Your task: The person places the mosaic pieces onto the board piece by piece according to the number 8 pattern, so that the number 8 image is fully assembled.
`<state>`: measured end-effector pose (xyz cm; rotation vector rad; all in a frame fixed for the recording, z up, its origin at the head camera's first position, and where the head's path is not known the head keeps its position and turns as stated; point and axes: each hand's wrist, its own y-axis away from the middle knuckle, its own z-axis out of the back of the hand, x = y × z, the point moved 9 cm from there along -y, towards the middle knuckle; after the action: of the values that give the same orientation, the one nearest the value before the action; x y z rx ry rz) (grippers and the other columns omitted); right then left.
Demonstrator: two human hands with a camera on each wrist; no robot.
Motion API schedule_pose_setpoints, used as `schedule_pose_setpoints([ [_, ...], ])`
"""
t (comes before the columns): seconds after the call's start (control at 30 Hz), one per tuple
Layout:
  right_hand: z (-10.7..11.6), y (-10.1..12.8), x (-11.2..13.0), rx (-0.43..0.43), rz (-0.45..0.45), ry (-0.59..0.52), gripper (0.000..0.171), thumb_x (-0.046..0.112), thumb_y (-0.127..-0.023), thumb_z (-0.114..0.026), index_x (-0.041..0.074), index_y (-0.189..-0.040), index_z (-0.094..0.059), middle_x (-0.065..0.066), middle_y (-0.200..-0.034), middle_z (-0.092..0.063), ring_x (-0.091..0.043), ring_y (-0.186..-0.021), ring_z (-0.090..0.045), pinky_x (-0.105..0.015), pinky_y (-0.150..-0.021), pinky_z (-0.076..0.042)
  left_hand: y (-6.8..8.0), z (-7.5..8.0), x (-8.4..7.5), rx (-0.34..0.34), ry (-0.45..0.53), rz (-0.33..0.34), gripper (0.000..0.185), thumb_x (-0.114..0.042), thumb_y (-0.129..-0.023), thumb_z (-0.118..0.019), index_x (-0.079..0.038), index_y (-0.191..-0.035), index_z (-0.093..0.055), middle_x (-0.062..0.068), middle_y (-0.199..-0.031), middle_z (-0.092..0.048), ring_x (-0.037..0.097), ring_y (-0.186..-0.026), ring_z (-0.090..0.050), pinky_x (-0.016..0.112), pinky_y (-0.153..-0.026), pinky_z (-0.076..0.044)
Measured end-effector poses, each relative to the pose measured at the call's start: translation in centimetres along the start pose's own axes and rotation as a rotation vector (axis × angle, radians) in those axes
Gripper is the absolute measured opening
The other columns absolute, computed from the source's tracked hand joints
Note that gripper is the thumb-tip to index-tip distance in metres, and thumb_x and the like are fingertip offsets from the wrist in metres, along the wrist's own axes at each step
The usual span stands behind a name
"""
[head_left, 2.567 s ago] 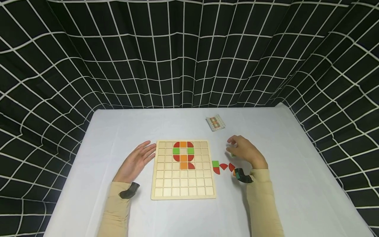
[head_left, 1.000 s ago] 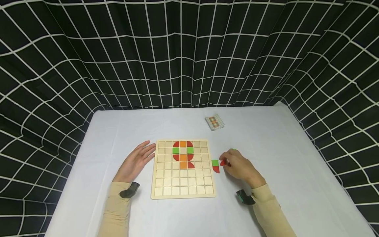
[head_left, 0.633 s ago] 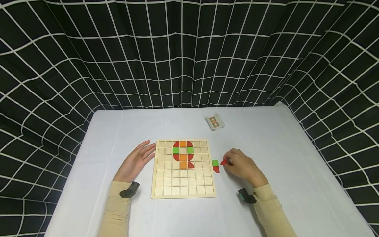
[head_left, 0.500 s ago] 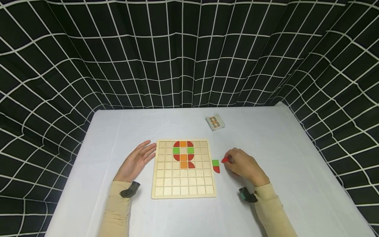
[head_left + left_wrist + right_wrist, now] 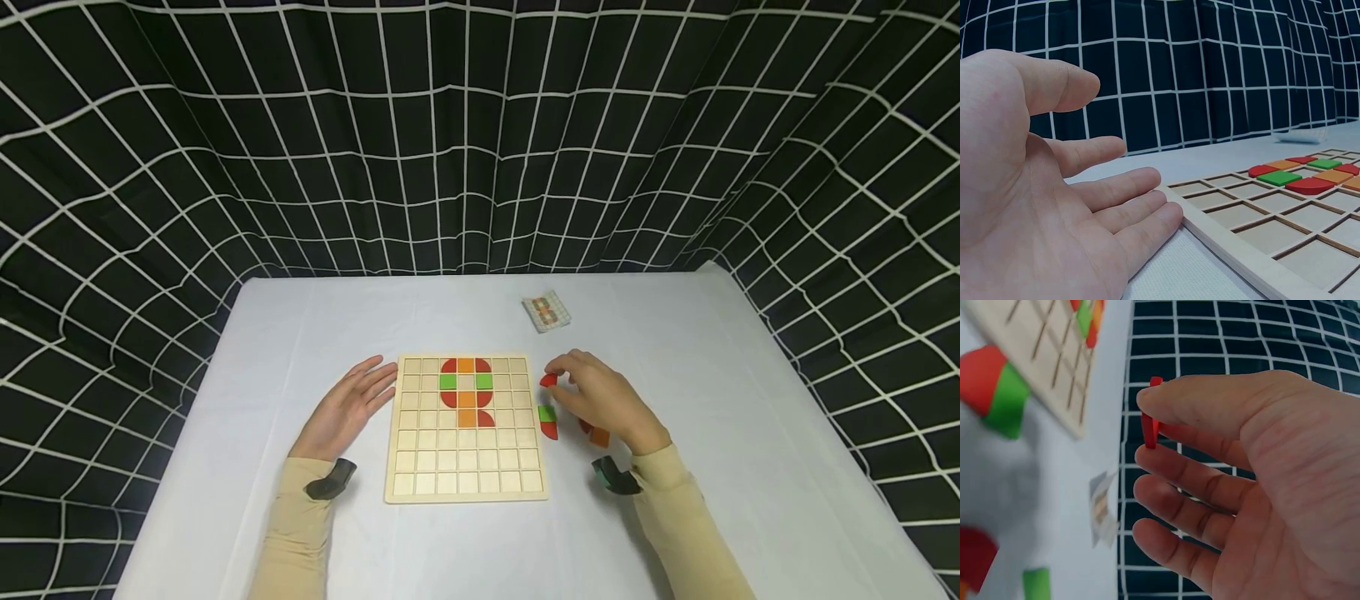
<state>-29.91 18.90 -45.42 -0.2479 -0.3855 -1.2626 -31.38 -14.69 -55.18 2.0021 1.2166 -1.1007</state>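
Note:
My right hand (image 5: pixel 603 400) pinches a red quarter-circle tile (image 5: pixel 549 380) between thumb and forefinger, above the cloth just right of the wooden grid board (image 5: pixel 423 462). In the right wrist view this red tile (image 5: pixel 1149 428) stands on edge, raised off the table, the other fingers loosely bent below. My left hand (image 5: pixel 341 412) lies palm up at the board's left edge, fingers extended; the left wrist view shows its fingertips (image 5: pixel 1169 212) at the wooden rim. Red, orange and green tiles (image 5: pixel 467 400) fill several cells in the board's upper middle.
Right of the board lie a green square tile (image 5: pixel 547 413) and a red quarter tile (image 5: pixel 550 430) touching it. An orange tile (image 5: pixel 599 437) lies partly under the right hand. A stack of pattern cards (image 5: pixel 547 312) sits farther back. Gridded dark curtains (image 5: pixel 465 167) surround the white table.
My right hand has come to the loose tiles, picked up a red quarter-circle tile and carried it forward and left to the board's right side. The left hand has stayed in place.

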Motion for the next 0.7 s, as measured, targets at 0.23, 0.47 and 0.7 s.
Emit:
schedule_pose_setpoints([
  [0.23,0.5,-1.3,2.6,-0.016,0.052,-0.026,0.028,0.023,-0.093,-0.075,0.015,-0.119,-0.069,-0.001,-0.114,-0.068,-0.025,-0.103,-0.062,-0.037,-0.08,-0.059,0.0,0.1,0.1,-0.009,-0.008,0.01,0.055,-0.023,-0.114,-0.022,0.0,-0.161,-0.004,0.028,-0.167,-0.012,0.039,-0.157,-0.013,0.03,-0.123,-0.039],
  [0.47,0.1,-2.5,5.1,0.01,0.093,-0.024,0.027,0.022,-0.093,-0.074,0.013,-0.118,-0.07,-0.003,-0.116,-0.067,-0.027,-0.105,-0.063,-0.039,-0.086,-0.06,0.0,0.2,0.3,-0.018,0.013,0.018,0.055,-0.023,-0.114,-0.024,-0.001,-0.161,-0.005,0.028,-0.167,-0.013,0.038,-0.157,-0.013,0.031,-0.123,-0.038],
  [0.7,-1.0,-3.5,7.5,0.01,0.184,-0.039,0.024,0.021,-0.094,-0.073,0.014,-0.116,-0.072,0.001,-0.113,-0.069,-0.022,-0.105,-0.063,-0.038,-0.088,-0.061,0.0,0.2,0.2,-0.024,0.017,0.009,0.055,-0.024,-0.114,-0.024,-0.001,-0.161,-0.006,0.028,-0.167,-0.014,0.038,-0.157,-0.014,0.03,-0.122,-0.039],
])
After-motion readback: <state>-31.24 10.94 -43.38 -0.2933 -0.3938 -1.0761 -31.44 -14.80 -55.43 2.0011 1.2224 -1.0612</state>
